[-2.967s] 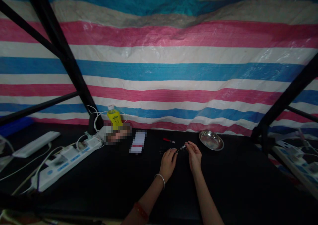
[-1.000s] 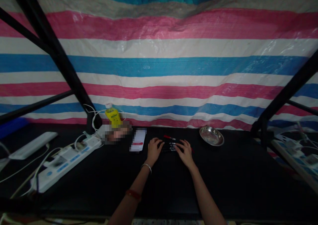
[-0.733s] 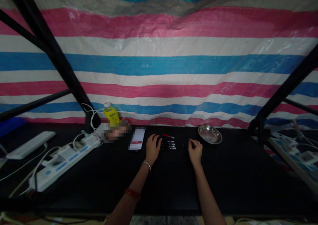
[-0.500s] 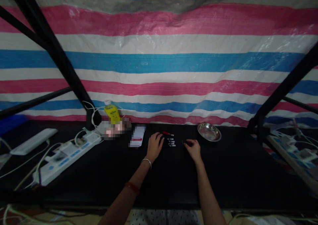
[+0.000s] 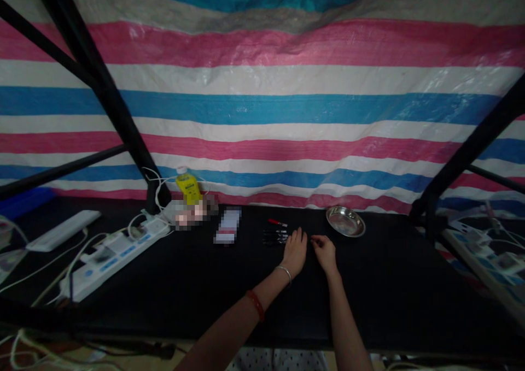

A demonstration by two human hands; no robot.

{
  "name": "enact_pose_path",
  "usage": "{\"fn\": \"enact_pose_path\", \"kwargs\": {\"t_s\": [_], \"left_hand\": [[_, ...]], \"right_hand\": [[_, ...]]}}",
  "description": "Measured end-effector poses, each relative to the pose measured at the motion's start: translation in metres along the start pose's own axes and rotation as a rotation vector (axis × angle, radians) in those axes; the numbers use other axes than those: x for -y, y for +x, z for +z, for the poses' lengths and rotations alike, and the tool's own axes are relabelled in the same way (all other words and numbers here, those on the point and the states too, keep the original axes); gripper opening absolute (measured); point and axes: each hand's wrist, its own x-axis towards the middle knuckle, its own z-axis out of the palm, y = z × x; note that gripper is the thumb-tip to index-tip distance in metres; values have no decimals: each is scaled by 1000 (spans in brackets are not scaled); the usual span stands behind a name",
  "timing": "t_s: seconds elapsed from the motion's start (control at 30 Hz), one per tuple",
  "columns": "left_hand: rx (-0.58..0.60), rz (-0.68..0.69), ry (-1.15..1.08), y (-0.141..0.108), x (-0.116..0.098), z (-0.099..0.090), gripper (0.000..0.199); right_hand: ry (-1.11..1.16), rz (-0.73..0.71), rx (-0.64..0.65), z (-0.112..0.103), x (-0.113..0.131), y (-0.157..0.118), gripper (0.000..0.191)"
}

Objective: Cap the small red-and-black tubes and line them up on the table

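Observation:
Several black pens with silvery ends (image 5: pixel 275 233) lie side by side on the black table (image 5: pixel 205 289). A red pen (image 5: pixel 278 222) lies just behind them. My left hand (image 5: pixel 296 249) rests palm down at the right ends of the black pens, its fingers stretched forward and covering part of them. Close by on the right, my right hand (image 5: pixel 325 252) has its thumb and fingertips pinched together above the table. Whatever they may hold is too small and dark to make out. A round metal dish (image 5: pixel 345 221) sits behind and right of my right hand.
A phone (image 5: pixel 228 226) lies left of the pens. Farther left are a yellow bottle (image 5: pixel 188 187), a blurred patch, and a white power strip (image 5: pixel 110 259) with cables. Black metal posts stand on both sides, and a striped sheet hangs behind the table.
My left hand has moved right, from the left side of the black pens to their right ends, near my right hand. My right hand has shifted slightly right and toward me.

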Motion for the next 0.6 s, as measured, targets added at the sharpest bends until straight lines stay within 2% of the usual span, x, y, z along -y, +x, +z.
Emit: {"fn": "enact_pose_path", "kwargs": {"t_s": [0.13,0.3,0.43,0.6], "left_hand": [[8,-44,-3,5,-1,7,41],[68,20,-58,-2,-1,3,35],[94,37,-116,-6,4,1,33],[41,26,-168,-7,6,4,36]], "right_hand": [[-36,-36,-50,5,2,-1,20],[-112,-69,-74,8,5,-5,24],[-169,-76,-39,11,8,-7,25],[-204,-74,-20,12,8,-9,24]]}}
